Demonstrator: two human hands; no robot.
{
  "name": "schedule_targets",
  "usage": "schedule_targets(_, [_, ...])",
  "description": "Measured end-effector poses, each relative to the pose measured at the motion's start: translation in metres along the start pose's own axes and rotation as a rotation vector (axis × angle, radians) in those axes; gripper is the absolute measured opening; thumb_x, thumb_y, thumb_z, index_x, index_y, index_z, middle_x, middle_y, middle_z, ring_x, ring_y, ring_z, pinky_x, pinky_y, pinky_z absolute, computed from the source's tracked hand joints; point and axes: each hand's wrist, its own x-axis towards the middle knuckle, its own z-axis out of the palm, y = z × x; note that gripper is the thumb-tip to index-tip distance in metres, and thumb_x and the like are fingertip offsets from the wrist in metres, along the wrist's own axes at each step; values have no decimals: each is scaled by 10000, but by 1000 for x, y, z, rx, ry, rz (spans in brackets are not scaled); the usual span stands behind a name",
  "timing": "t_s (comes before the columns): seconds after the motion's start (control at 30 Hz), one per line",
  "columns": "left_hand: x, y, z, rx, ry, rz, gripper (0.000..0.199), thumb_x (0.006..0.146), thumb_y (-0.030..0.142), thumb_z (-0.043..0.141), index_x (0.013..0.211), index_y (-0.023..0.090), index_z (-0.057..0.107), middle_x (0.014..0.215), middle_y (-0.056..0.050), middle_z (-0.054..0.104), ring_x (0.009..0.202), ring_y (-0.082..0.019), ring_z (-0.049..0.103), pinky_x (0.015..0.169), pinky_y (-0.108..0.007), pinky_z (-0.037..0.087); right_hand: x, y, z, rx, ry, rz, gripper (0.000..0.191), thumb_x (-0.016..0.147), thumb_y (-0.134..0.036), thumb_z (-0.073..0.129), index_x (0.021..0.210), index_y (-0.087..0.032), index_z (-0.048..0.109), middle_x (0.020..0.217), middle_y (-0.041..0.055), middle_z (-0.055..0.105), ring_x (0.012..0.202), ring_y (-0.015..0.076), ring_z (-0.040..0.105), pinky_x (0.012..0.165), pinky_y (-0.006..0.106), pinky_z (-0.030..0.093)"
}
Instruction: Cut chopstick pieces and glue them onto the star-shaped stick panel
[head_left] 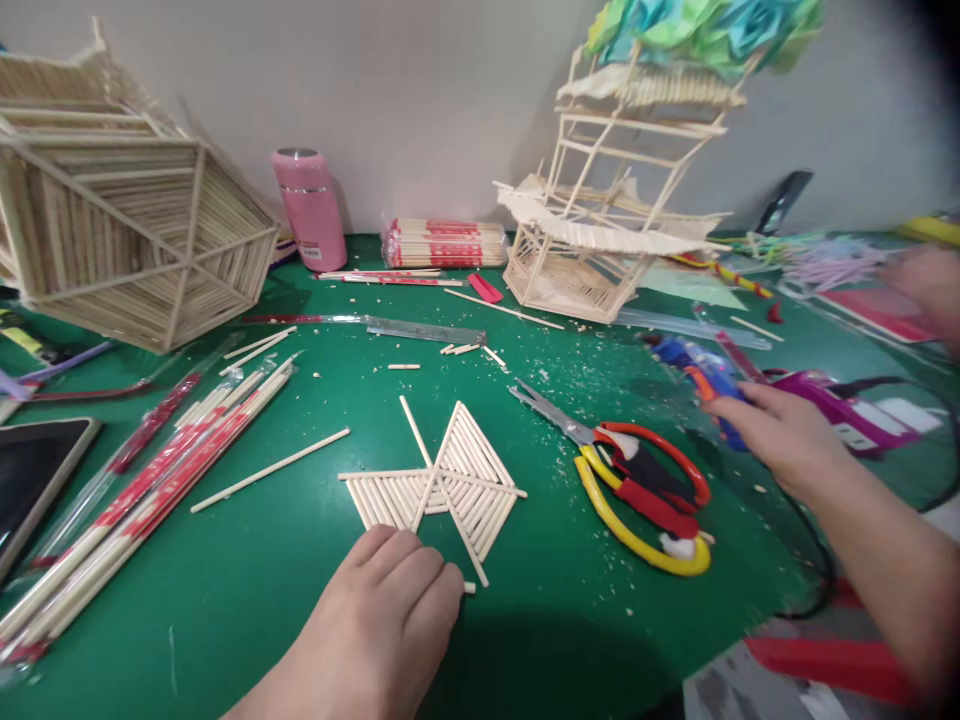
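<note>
A flat star-like panel of thin wooden sticks (pixel 469 455) lies on the green table, with filled wedges between crossing sticks. At its near left edge is my left hand (pixel 390 610), its fingers curled; whatever they pinch is hidden. A short stick end (pixel 469 588) shows beside that hand. My right hand (pixel 784 435) is wrapped round a blue glue gun (pixel 679 355) with an orange trigger, slightly blurred. Between the panel and the right forearm lie scissors (pixel 637 480) with red and yellow handles, blades parted. A single loose stick (pixel 270 470) rests left of the panel.
A large stick-built model (pixel 150 220), pink bottle (pixel 309 210), chopstick bundle (pixel 446 243) and tiered stick house (pixel 615 230) stand at the back. Wrapped chopsticks (pixel 150 500) and a dark-screened device (pixel 37 470) are left. Another blurred hand (pixel 930 290) shows at far right.
</note>
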Motion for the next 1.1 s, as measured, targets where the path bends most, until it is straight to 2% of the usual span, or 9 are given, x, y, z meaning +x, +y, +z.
schedule_targets(0.13, [0,-1,3,22,32,-12,278,878,111,306,848,165,576,613,-22,561,570,-153,506,562,-291,428,-27,-26,-13,342,-269,93,292,537,-317,516,797,-185,534,652,25,587,575,162,569,512,274,471])
schedule_targets(0.23, [1,1,3,49,22,-5,290,900,145,303,816,174,579,604,-14,559,569,-144,512,575,-288,433,-55,-42,-15,504,-429,97,227,572,-373,559,727,-211,524,541,-11,526,507,147,524,482,268,473])
schedule_targets(0.3, [1,2,0,72,20,2,292,907,154,312,791,175,580,601,-9,564,568,-137,518,579,-282,434,-74,-47,-12,596,-577,24,187,667,-381,599,762,-238,527,556,-21,548,505,145,522,475,263,482])
schedule_targets(0.37, [-1,2,-6,105,-1,5,279,905,136,331,797,167,586,612,-7,580,579,-133,527,584,-282,433,-92,-48,-7,535,-672,-131,136,742,-381,594,749,-254,546,581,-21,582,503,136,528,441,225,474])
schedule_targets(0.5, [-10,-2,-18,189,-88,33,201,880,93,411,854,146,603,720,-21,635,661,-151,553,623,-308,427,-120,-47,1,245,-662,-477,237,781,-357,576,572,-250,541,499,-35,550,421,104,508,389,156,458])
schedule_targets(0.57, [-14,-5,-21,209,-72,18,161,863,83,454,862,145,602,777,-24,650,694,-155,557,644,-312,430,-130,-45,3,158,-656,-561,184,796,-370,544,642,-273,563,507,-41,553,411,114,524,359,157,459])
schedule_targets(0.67, [-15,-6,-18,86,-66,-116,133,860,96,470,881,147,590,797,-17,644,706,-129,553,667,-272,454,-140,-41,7,41,-623,-628,84,811,-374,513,834,-308,559,589,-44,583,444,132,561,360,171,480])
schedule_targets(0.8, [-13,-6,-12,-86,-72,-272,123,864,119,461,894,159,573,776,-12,617,714,-110,552,655,-210,477,-148,-38,13,-83,-612,-725,208,821,-378,491,1026,-341,500,776,-25,632,613,163,626,501,196,547])
schedule_targets(1.1, [-10,-4,-13,-13,-53,-164,228,892,104,398,839,144,616,776,-19,650,716,-127,572,655,-237,491,-156,-35,14,-217,-593,-796,265,832,-378,452,1096,-396,438,720,-55,625,533,167,597,459,224,543])
